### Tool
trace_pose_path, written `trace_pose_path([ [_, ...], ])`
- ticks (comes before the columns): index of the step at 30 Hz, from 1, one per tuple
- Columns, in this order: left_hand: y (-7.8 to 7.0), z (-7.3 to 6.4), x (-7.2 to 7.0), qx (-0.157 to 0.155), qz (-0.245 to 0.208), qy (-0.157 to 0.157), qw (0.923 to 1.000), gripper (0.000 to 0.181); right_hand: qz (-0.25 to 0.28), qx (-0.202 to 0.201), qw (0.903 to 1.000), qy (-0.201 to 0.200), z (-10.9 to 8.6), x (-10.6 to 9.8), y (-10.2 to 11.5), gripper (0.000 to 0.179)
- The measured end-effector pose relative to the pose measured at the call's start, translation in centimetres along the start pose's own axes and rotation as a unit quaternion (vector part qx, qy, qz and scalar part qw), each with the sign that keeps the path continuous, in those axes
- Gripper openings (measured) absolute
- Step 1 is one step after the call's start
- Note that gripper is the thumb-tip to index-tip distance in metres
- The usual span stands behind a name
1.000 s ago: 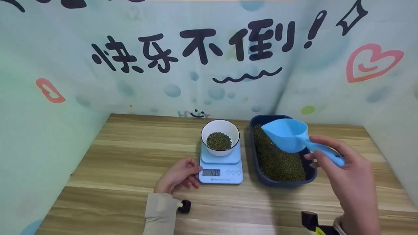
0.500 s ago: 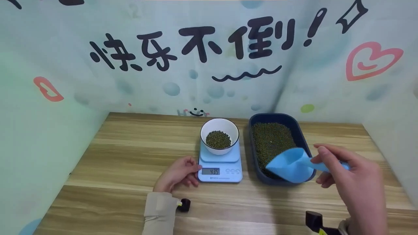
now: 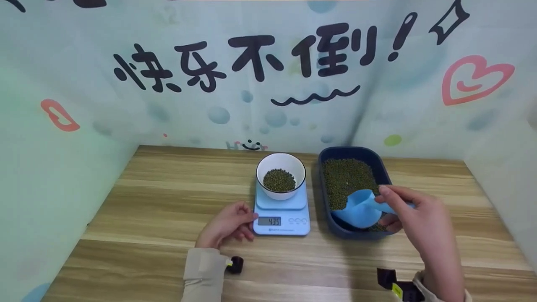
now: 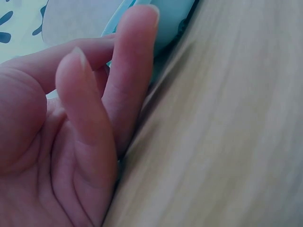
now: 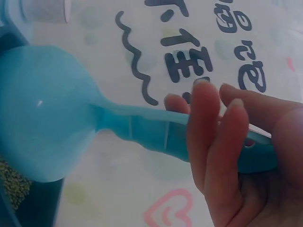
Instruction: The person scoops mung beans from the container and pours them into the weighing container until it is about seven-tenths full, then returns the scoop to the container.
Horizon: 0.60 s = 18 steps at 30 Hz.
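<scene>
A blue scoop (image 3: 360, 209) is tilted low inside the dark blue bin (image 3: 325, 221), against the mung beans (image 3: 348, 176). My right hand (image 3: 419, 218) grips its handle; the right wrist view shows the curled fingers (image 5: 222, 137) round it. The light blue kitchen scale (image 3: 282, 228) reads what looks like 435. On it stands a white bowl (image 3: 293, 165) with a dark rim and a small heap of mung beans (image 3: 279, 180). My left hand (image 3: 226, 222) rests on the table beside the scale, a fingertip touching its left edge and the other fingers loosely bent.
The wood-grain table (image 3: 168, 188) runs back to a printed cloth (image 3: 201, 117) with large characters. A pale side panel (image 3: 50, 201) borders it on the left. Black wrist-camera mounts (image 3: 237, 265) sit at both wrists.
My right hand first drew the scoop from above the bin towards its near right end, then moved left and lowered it among the beans. The left hand, scale and bowl stayed put.
</scene>
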<state>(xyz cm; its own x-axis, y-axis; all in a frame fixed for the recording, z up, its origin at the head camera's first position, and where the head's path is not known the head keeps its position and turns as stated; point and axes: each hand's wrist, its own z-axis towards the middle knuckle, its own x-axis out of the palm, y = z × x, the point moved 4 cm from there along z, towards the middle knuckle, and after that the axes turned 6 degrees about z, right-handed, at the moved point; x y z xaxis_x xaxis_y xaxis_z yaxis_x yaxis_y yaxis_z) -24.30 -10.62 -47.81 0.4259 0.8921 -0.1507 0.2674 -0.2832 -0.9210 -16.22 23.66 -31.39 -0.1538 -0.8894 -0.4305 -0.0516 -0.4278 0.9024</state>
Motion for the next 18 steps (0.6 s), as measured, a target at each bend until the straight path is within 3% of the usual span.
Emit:
trace_pose_path([
  [3, -0.1, 0.0, 0.1, 0.005, -0.006, 0.005, 1.0, 0.024, -0.004, 0.004, 0.9998, 0.019, 0.2, 0.3, -0.4, 0.053],
  [6, -0.1, 0.1, 0.1, 0.009, -0.006, 0.007, 0.9999, 0.023, -0.049, -0.001, 0.9977, 0.047, 0.4, 0.5, -0.6, 0.054],
  [13, -0.2, 0.1, 0.1, 0.006, 0.004, 0.006, 1.0, 0.024, -0.178, -0.014, 0.9767, 0.12, 0.7, 1.1, -1.0, 0.054],
  [18, -0.2, 0.1, 0.1, 0.003, 0.015, 0.003, 0.9999, 0.025, -0.202, -0.012, 0.9718, 0.122, 1.2, 1.3, -1.8, 0.048],
])
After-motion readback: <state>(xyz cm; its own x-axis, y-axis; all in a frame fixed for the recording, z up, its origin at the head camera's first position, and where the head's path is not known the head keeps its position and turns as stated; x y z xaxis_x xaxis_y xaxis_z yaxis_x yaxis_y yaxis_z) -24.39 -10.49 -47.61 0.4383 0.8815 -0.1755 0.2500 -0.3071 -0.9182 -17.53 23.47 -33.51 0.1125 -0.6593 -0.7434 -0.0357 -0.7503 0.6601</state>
